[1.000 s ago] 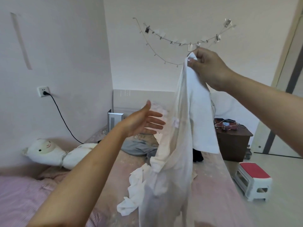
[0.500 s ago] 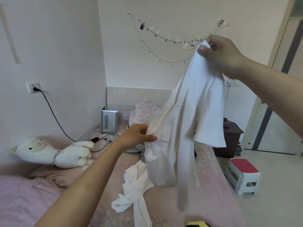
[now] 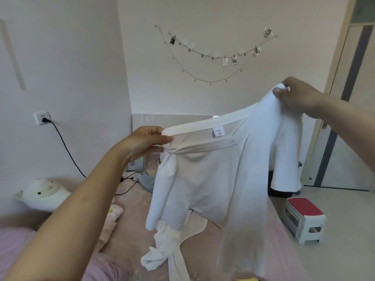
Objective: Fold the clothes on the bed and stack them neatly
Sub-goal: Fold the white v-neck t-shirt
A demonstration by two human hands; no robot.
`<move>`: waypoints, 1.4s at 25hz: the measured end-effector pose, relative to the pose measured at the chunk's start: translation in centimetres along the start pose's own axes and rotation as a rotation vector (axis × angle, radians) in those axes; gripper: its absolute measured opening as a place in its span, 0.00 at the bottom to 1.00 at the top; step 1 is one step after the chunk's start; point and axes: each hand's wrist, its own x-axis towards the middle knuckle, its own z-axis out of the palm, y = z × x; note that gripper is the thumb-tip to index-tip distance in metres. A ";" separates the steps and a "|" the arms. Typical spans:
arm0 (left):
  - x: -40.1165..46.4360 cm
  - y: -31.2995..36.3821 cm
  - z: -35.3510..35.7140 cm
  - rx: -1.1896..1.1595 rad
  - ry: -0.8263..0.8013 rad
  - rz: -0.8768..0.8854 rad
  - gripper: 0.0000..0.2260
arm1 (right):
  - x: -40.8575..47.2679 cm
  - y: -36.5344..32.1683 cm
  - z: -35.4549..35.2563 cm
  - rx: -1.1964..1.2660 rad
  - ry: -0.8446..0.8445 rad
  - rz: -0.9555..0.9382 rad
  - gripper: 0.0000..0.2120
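Fingers [image 3: 281, 93] of the right hand [image 3: 298, 96] and left hand [image 3: 145, 141] pinch the white shirt [image 3: 213, 175] by its neckline, spread above the bed [image 3: 129, 201], perhaps inside out.

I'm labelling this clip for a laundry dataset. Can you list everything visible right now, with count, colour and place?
shirt: 1, white, held up in the air over the bed
second garment: 1, white, crumpled on the bed below the shirt
grey cloth: 1, grey, far end of the bed
bed: 1, pink cover, bottom centre
plush toy: 1, white, against the left wall
wall socket: 1, white, left wall, black cable plugged in
photo string: 1, back wall
step stool: 1, white with red top, floor at right
left hand: grips the shirt's collar
right hand: pinches the shirt's shoulder
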 end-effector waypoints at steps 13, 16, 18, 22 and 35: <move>1.3 4.6 -0.2 0.238 0.380 0.025 0.05 | -3.6 0.6 -1.4 0.073 -0.284 0.041 0.12; 0.7 5.1 -1.2 0.430 0.315 0.040 0.17 | -3.9 0.9 -1.4 0.105 -0.340 0.025 0.07; 0.6 5.2 -1.4 0.715 0.374 0.095 0.20 | -3.9 1.0 -1.4 0.047 -0.426 0.004 0.09; 0.8 6.3 -1.1 0.716 0.505 0.296 0.08 | -3.6 1.0 -0.9 -0.051 -0.533 -0.003 0.10; 2.3 7.7 -1.7 0.885 0.528 0.578 0.10 | -3.5 -0.7 -0.7 0.036 -0.513 -0.031 0.09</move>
